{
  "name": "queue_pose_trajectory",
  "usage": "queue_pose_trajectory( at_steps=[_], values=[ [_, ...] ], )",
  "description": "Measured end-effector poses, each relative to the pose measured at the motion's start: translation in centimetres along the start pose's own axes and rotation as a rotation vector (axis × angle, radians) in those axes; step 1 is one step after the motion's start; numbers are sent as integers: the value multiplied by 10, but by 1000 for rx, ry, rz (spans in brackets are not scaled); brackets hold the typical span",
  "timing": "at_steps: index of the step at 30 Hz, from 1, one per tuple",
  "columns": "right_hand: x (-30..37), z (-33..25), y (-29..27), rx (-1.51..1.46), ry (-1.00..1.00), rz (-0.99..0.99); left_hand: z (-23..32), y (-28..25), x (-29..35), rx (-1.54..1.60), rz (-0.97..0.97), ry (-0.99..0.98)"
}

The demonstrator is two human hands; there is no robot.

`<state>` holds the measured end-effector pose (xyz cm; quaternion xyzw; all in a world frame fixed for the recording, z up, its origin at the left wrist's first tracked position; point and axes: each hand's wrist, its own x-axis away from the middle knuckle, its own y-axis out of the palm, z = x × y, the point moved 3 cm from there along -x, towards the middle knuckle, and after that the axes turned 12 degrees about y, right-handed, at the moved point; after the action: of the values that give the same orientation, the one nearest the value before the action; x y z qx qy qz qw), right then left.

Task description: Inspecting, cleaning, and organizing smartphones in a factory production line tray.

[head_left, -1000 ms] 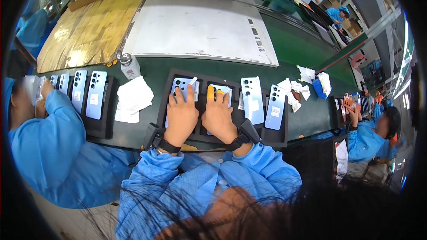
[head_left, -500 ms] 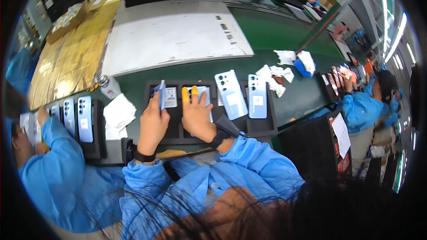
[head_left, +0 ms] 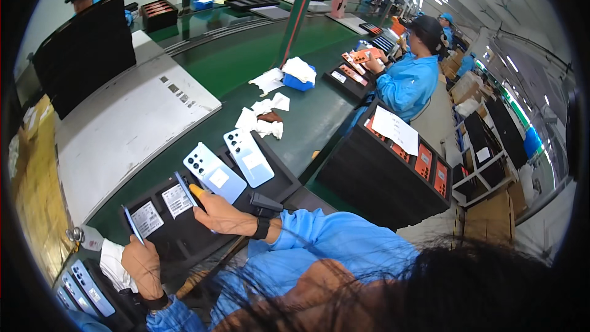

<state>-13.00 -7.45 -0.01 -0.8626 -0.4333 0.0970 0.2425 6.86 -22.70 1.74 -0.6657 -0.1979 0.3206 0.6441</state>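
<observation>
My left hand (head_left: 141, 263) is closed on the lower end of a light blue phone (head_left: 131, 224), tilted up on its edge at the left end of a black foam tray (head_left: 192, 233). In my right hand (head_left: 226, 214), with yellow finger covers, a second phone (head_left: 184, 188) also stands nearly edge-on. Next to these phones, a white printed label (head_left: 147, 219) and another label (head_left: 177, 200) show in the tray. Farther right, a blue phone (head_left: 215, 172) lies camera side up, partly beyond my right hand. Beside it rests another blue phone (head_left: 249, 158). Both bear white stickers.
Crumpled white wipes (head_left: 265, 117) and a blue box of wipes (head_left: 299, 74) lie beyond the tray. A metal-topped bottle (head_left: 86, 237) stands left, near more blue phones (head_left: 92, 287). At right is a black crate of orange items (head_left: 384, 166); a co-worker (head_left: 409, 77) sits beyond.
The view has swung to the right. The phone under my right hand, flat before, is now raised on edge. My left hand still holds its tilted phone, now lower down.
</observation>
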Motion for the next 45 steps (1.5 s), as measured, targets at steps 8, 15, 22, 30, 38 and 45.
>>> queue_pose_trajectory(
  at_steps=[8,15,22,30,38,45],
  values=[
    [5,9,-5,-134,13,-33,60,-31,-4,264,142,132],
    [2,26,14,-253,-37,-10,124,1,-16,435,52,155],
    [10,9,4,-166,-202,-53,117,3,-4,822,127,111],
    [11,5,7,-110,-163,-83,104,12,28,1111,38,271],
    [7,15,15,-155,-108,-84,104,19,30,1072,-31,356],
    [7,10,12,-161,-32,-125,103,22,29,1026,-14,362]
  ],
)
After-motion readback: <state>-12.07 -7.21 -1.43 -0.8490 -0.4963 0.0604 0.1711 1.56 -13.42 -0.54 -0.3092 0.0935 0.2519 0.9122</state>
